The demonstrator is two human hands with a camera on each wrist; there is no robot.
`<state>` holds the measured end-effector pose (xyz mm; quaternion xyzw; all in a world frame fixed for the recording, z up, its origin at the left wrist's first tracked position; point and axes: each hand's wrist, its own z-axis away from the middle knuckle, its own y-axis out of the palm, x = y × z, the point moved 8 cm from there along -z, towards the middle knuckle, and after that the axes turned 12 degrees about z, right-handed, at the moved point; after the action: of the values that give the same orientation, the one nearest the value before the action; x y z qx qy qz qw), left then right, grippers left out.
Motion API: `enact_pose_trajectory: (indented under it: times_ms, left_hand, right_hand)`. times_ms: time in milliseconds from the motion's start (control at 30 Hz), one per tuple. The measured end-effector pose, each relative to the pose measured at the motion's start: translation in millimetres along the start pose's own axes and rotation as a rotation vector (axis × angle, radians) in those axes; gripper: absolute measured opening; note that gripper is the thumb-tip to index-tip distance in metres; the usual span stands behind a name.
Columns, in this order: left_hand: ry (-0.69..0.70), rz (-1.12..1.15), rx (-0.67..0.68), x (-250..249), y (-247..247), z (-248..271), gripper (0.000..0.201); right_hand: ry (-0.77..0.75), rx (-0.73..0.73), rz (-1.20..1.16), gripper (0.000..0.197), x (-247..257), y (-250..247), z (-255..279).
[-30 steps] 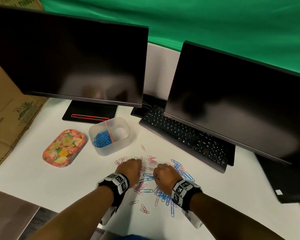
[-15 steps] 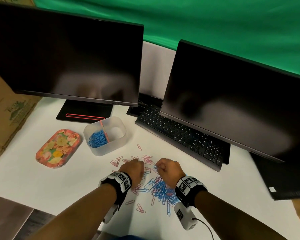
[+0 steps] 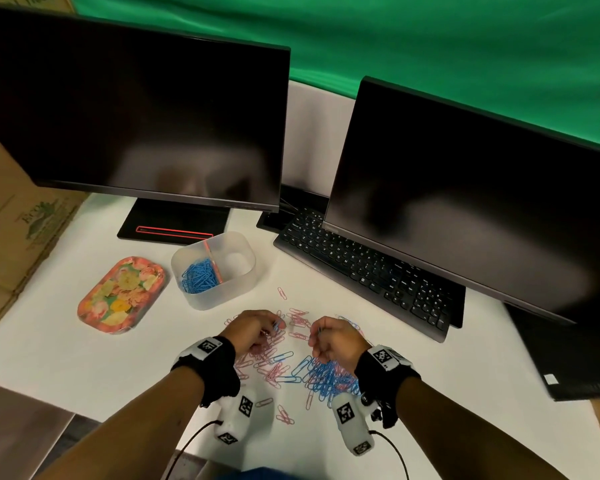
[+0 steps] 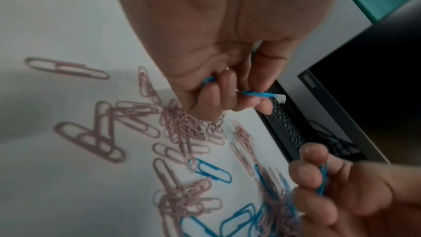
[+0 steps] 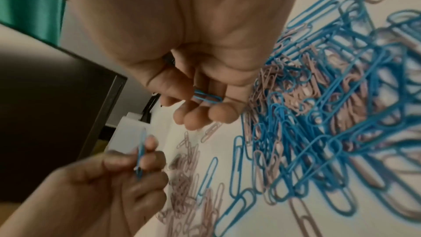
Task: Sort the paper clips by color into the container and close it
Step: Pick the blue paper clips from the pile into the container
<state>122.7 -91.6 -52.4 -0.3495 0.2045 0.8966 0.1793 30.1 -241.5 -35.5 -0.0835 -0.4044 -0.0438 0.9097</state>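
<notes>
Pink and blue paper clips lie mixed on the white table: a mostly pink patch (image 3: 267, 362) under my left hand and a blue heap (image 3: 326, 375) under my right wrist. My left hand (image 3: 274, 329) hovers over the pink ones with its fingers curled round blue clips (image 4: 257, 94). Just beside it, my right hand (image 3: 317, 336) also pinches a blue clip (image 5: 207, 96). The clear container (image 3: 219, 299) stands open behind the pile. Its left compartment holds blue clips (image 3: 200, 275); nothing shows in the right one.
A floral lid (image 3: 120, 294) lies left of the container. Two dark monitors (image 3: 136, 109) and a black keyboard (image 3: 361, 268) stand behind and to the right. Cardboard (image 3: 11, 220) leans at the left. Wrist camera cables hang at the table's near edge.
Both hands rose slightly off the pile and drew closer together. My right hand shifted forward, uncovering the blue heap beneath its wrist.
</notes>
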Motion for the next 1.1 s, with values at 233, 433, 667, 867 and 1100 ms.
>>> enact_pose_trajectory:
  times_ms: [233,433,667,867,1100]
  left_hand:
    - [-0.139,0.194,0.106,7,14,5,0.018]
    - [-0.100,-0.077,0.056,11,15,0,0.034]
    - [0.294,-1.123,0.028,-3,22,7,0.006]
    - [0.339,-1.341,0.031,-4,33,7,0.014]
    - [0.293,-1.351,0.063,-6,42,10,0.016]
  right_hand:
    - [-0.170,-0.014,0.765,0.021,13,12,5]
    - [-0.394,0.046,1.361,0.030,15,42,14]
    - [-0.414,0.050,1.413,0.035,12,47,14]
    - [-0.332,0.003,1.450,0.039,12,43,12]
    - [-0.220,-0.102,1.351,0.029,10,31,8]
